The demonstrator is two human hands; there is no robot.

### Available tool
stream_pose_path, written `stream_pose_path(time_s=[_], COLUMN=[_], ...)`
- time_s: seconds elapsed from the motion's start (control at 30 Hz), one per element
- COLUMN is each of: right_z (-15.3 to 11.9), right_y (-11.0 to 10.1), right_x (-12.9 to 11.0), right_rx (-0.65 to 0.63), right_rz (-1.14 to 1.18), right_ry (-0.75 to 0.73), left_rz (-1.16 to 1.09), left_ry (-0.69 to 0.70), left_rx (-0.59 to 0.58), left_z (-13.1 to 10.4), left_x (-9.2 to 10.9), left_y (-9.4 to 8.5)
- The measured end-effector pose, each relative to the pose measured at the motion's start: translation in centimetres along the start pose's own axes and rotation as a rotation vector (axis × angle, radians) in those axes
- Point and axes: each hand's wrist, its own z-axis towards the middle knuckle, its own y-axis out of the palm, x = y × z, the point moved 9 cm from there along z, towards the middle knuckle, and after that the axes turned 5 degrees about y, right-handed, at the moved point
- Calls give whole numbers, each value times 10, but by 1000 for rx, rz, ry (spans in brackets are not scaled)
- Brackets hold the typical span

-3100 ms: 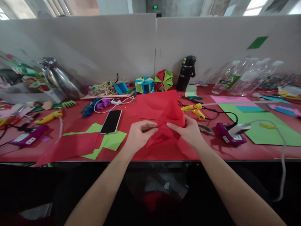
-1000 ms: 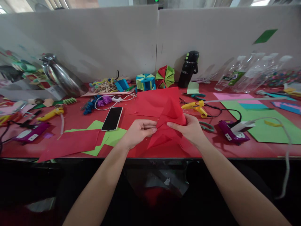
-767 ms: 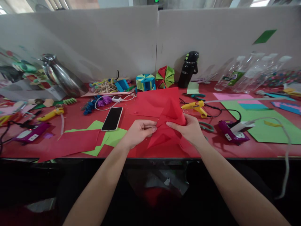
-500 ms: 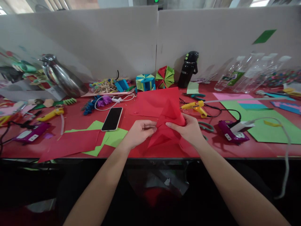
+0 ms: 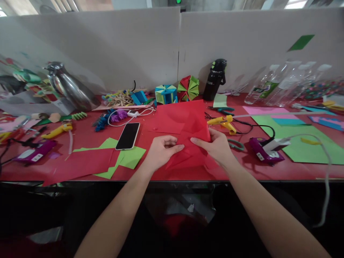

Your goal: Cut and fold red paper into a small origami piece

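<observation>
1. Left grip (image 5: 163, 152) has moved slightly inward since the preceding frame, its thumb further across the folded red paper (image 5: 188, 154); the raised peak between the grips has sunk lower.
2. Right grip (image 5: 222, 147) is closed, thumb on the near face and fingers behind, holding that paper. Left grip is partly curled, thumb tip against the paper; whether it pinches it cannot be determined.
3. Paper is located between both grips, above the near part of the desk (image 5: 247, 173).
4. Risk, as judged: uneven pull from the grips could crease or tear the thin paper. A loose left hold could let the fold spring open.
5. Further risk: the yellow glue gun (image 5: 228, 123), just beyond the right grip, could snag or, if hot, burn fingers or paper.
6. Desk surface: red. Beyond the grips lies a flat red sheet (image 5: 169, 116); left of the left grip, a phone (image 5: 127, 136) rests partly on green paper (image 5: 133, 157); right of the right grip sits a purple power strip (image 5: 264, 152).
7. Room: a pale partition (image 5: 107, 46) stands beyond the grips, with a black bottle (image 5: 213, 84) before it.
</observation>
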Motion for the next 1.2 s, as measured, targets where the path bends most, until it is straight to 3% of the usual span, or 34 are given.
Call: stream_pose_path(time_s=[0.13,0.3,0.43,0.57,0.83,0.97,1.2], right_z=[4,5,7,9,-3,-9,-7], right_y=[0,-5,-12,-14,18,24,17], right_x=[2,4,6,9,10,11,17], right_rx=[-123,-220,-150,-88,-216,-161,-53], right_rz=[147,108,64,163,281,239,171], right_ry=[55,99,102,118,126,143,119], left_rz=[-5,-81,-41,-61,-8,-13,-14], left_ry=[-40,-67,-52,-43,-47,-40,-18], left_rx=[19,24,73,69,109,90,47], left_z=[-1,-1,0,0,-1,0,0], left_x=[-2,-6,-8,-7,-9,-12,-7], left_y=[-4,-7,-12,-11,-11,-6,-2])
